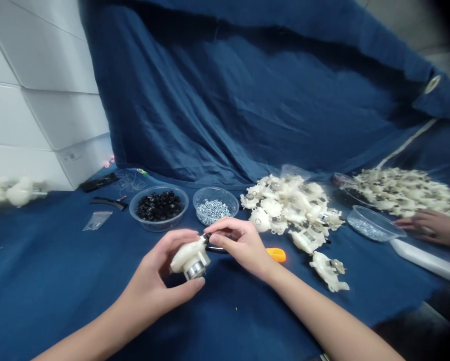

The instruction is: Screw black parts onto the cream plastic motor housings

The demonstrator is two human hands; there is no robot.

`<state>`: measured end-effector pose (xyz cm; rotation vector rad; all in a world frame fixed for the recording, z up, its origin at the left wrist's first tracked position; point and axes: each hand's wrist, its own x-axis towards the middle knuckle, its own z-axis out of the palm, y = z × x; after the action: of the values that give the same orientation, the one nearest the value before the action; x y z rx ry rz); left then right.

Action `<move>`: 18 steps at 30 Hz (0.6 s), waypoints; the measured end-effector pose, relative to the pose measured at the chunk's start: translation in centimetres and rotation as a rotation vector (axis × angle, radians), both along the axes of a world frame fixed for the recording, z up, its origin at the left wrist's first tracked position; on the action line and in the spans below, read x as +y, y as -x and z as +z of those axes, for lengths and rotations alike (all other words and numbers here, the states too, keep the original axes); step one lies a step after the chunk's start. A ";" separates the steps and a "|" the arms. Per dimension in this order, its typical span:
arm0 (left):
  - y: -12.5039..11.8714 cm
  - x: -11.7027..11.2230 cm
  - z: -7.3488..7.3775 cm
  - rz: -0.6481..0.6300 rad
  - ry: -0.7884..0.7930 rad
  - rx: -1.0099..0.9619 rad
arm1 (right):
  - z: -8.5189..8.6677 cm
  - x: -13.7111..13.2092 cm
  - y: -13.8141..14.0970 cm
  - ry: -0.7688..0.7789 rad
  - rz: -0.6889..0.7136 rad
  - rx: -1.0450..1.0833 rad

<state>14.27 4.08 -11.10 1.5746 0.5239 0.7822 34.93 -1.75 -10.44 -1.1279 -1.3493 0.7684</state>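
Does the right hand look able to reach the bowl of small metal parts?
Probably yes: the open bowl stands just beyond the right hand, nothing between, but that hand pinches a small black piece.

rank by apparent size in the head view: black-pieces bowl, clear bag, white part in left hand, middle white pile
1. Middle white pile
2. Black-pieces bowl
3. White part in left hand, partly covered and nearer the camera
4. Clear bag
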 end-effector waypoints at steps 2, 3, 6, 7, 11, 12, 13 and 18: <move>0.0 0.1 -0.1 0.006 -0.052 0.018 | 0.1 -0.1 0.0 -0.049 -0.011 -0.049; 0.0 0.1 -0.2 0.006 -0.066 0.022 | 0.1 -0.1 0.1 -0.066 -0.017 -0.069; -0.1 0.1 -0.6 0.011 -0.076 -0.009 | 0.2 -0.2 0.2 -0.093 -0.029 -0.095; -0.1 0.1 -0.7 0.016 -0.076 -0.029 | 0.2 -0.3 0.3 -0.105 -0.030 -0.101; -0.2 0.0 -1.1 0.015 -0.078 -0.078 | 0.1 -0.4 0.4 -0.163 -0.025 -0.141; -0.2 0.0 -1.1 0.007 -0.080 -0.078 | 0.1 -0.4 0.4 -0.165 -0.024 -0.152; -0.2 0.0 -1.1 -0.004 -0.082 -0.074 | 0.1 -0.4 0.4 -0.164 -0.023 -0.165; -0.1 0.2 -1.1 -0.048 -0.128 0.024 | 0.2 -0.6 0.4 -0.208 -0.006 -0.266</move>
<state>14.32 4.29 -12.19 1.7103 0.4594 0.7742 34.51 -2.30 -10.25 -1.0940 -1.6071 0.4712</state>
